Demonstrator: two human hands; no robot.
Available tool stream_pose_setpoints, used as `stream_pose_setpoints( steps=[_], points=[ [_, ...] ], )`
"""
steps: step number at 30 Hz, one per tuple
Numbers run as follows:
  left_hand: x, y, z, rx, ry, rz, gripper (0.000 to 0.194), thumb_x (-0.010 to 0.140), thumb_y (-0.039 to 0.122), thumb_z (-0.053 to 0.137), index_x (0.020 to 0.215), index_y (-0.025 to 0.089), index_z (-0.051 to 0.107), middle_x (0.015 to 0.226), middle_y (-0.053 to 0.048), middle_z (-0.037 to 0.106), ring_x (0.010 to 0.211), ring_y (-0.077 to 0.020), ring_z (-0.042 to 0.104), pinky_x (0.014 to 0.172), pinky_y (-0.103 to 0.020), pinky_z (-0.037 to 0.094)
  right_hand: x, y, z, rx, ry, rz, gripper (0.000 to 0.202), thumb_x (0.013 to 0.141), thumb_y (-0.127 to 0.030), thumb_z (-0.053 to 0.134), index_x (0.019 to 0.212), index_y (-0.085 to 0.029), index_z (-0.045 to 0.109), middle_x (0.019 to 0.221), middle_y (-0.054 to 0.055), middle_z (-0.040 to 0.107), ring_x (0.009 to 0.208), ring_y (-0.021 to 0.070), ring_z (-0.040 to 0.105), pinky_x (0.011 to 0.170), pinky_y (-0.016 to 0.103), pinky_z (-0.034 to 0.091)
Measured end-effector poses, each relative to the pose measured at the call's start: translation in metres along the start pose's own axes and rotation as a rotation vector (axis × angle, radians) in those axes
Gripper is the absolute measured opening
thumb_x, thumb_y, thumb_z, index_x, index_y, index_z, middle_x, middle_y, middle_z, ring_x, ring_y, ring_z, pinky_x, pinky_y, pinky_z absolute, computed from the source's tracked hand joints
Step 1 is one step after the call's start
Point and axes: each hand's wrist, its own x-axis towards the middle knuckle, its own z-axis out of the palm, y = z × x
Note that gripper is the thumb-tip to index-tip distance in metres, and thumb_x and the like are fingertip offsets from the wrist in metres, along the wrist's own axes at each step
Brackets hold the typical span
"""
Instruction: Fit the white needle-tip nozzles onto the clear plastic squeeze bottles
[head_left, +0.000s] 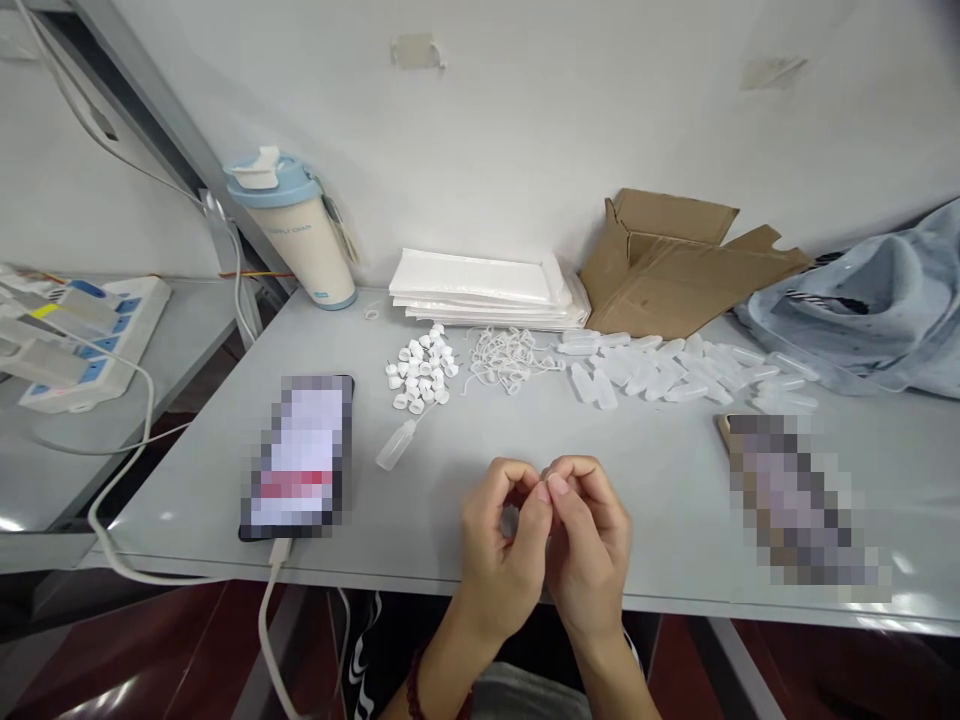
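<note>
My left hand (502, 545) and my right hand (589, 530) meet above the front of the grey table (420, 540). Thumbs and index fingers of both are pinched together, tip against tip. Whatever they pinch is too small or too hidden to name. Beyond them lies a heap of thin translucent loops (510, 358). Left of it is a pile of small white caps (421, 372). One clear plastic tube (396, 445) with a thin strand at its end lies in front of the caps. Many similar frosted tubes (675, 370) are spread out at the back right.
A phone (296, 455) on a white cable lies at the left, another phone (795, 500) at the right. Along the wall stand a tumbler (296, 230), stacked white packets (480, 280), and an open cardboard box (675, 270). Light-blue cloth (862, 300) lies far right; a power strip (105, 340) far left.
</note>
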Motion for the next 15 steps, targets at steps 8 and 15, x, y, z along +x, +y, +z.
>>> stream_pose_setpoints(
  steps=[8, 15],
  points=[
    [0.0024, 0.001, -0.0002, -0.016, -0.024, -0.044, 0.019, 0.092, 0.021, 0.045, 0.073, 0.02, 0.045, 0.062, 0.005, 0.047, 0.056, -0.0097, 0.045, 0.052, -0.021, 0.036, 0.001, 0.0005, -0.0017, -0.028, -0.023, -0.009, 0.019, 0.09, -0.034, 0.058, 0.076, -0.021, 0.056, 0.063, -0.004, 0.046, 0.055, 0.0102, 0.041, 0.052, 0.022, 0.037],
    [0.002, 0.0004, 0.0001, -0.01, -0.015, -0.07, 0.021, 0.091, 0.02, 0.043, 0.07, 0.02, 0.041, 0.058, 0.006, 0.042, 0.051, -0.0089, 0.041, 0.049, -0.02, 0.034, 0.0007, -0.0007, -0.002, -0.078, -0.034, 0.023, 0.019, 0.089, -0.034, 0.059, 0.076, -0.02, 0.058, 0.062, -0.004, 0.048, 0.055, 0.0105, 0.043, 0.051, 0.022, 0.037]
  ],
)
